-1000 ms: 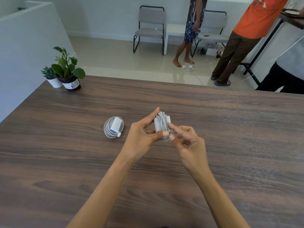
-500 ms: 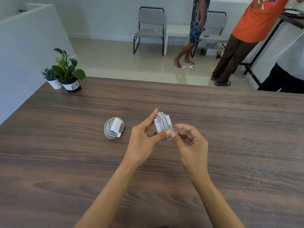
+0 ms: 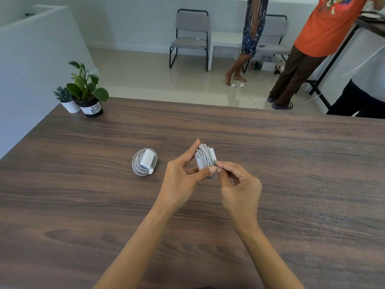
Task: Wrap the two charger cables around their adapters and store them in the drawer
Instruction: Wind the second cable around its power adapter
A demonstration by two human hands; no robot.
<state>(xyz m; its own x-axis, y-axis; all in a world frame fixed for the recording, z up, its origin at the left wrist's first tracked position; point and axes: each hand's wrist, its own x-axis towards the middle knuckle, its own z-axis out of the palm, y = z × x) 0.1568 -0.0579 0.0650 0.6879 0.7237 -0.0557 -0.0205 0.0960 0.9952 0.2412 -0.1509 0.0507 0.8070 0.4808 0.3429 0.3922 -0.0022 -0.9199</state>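
Note:
One white adapter with its cable coiled around it point(image 3: 144, 162) lies flat on the wooden table point(image 3: 291, 163), left of my hands. A second white adapter wound with cable point(image 3: 205, 158) is held above the table's middle. My left hand point(image 3: 183, 176) grips it between thumb and forefinger. My right hand point(image 3: 239, 182) pinches the cable end at the bundle's right side with its fingers curled. No drawer is in view.
Two small potted plants point(image 3: 84, 94) stand at the table's far left corner beside a white partition point(image 3: 31, 59). Beyond the far edge are grey chairs point(image 3: 190, 36), people standing, and cables on the floor point(image 3: 237, 86).
My right hand's fingers have curled in and shifted up to the bundle's right side. The bundle stays in my left hand. The coiled adapter on the table has not moved.

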